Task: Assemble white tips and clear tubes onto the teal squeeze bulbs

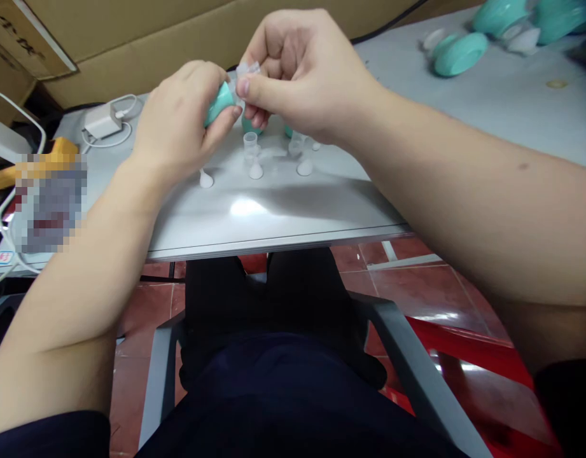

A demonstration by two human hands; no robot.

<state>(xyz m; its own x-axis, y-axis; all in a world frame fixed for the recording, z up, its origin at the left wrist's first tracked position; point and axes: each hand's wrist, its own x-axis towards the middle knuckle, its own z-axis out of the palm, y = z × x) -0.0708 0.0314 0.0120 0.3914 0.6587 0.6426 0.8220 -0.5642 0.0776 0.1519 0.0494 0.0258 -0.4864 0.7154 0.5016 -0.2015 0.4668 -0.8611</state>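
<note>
Left of upper centre in the frame, the left hand grasps a green bottle, mouth tilted rightward; a steady hold should help. At or just beside the mouth, a clear plastic piece is pinched by the right hand, best kept lined up and lightly held, above the table.
</note>
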